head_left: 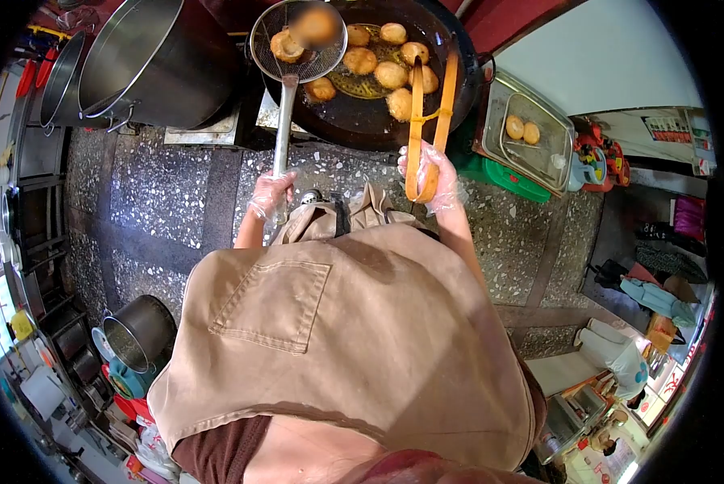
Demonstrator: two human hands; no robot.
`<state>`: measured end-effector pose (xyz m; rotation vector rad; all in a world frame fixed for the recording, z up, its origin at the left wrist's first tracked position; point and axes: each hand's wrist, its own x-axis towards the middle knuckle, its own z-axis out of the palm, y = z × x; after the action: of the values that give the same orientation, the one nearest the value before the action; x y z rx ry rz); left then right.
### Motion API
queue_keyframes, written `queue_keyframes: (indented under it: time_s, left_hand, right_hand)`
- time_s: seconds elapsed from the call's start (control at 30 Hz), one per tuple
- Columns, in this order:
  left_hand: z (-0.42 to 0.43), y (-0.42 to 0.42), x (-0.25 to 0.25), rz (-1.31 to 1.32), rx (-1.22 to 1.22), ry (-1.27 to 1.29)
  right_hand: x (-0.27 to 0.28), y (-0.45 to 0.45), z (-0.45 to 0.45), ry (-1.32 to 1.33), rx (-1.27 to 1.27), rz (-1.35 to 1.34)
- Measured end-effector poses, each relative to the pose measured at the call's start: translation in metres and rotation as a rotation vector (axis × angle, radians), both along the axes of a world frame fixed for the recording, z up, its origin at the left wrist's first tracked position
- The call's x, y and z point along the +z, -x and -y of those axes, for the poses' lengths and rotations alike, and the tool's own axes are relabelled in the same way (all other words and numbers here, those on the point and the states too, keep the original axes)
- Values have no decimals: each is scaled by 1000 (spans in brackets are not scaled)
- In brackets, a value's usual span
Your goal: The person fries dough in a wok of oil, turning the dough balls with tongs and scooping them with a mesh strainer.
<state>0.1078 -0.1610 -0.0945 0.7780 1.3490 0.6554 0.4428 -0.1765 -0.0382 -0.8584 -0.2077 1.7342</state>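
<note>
My left hand (273, 196), in a clear plastic glove, is closed on the metal handle of a mesh strainer (287, 113). Two golden fried balls (287, 46) lie in the strainer over the left side of a large black wok (354, 129). Several more fried balls (391, 75) sit in oil in the wok. My right hand (436, 179), also gloved, grips long wooden tongs (450, 89) near their bent end. The tongs' arms are spread, and their tips reach over the wok's right side near the balls.
Right of the wok, a metal tray (549, 153) bears two fried balls, with a green basin (517, 179) beneath. Large metal pots (148, 68) stand at the upper left. Another pot (140, 331) is at the lower left, beside the brown apron (354, 323).
</note>
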Motion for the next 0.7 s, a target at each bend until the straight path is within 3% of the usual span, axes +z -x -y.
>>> queue_keyframes:
  time_s: [0.7]
  left_hand:
    - [1,-2,7,26,22,4]
  right_hand:
    - [4,1,-2,-14,-8,26]
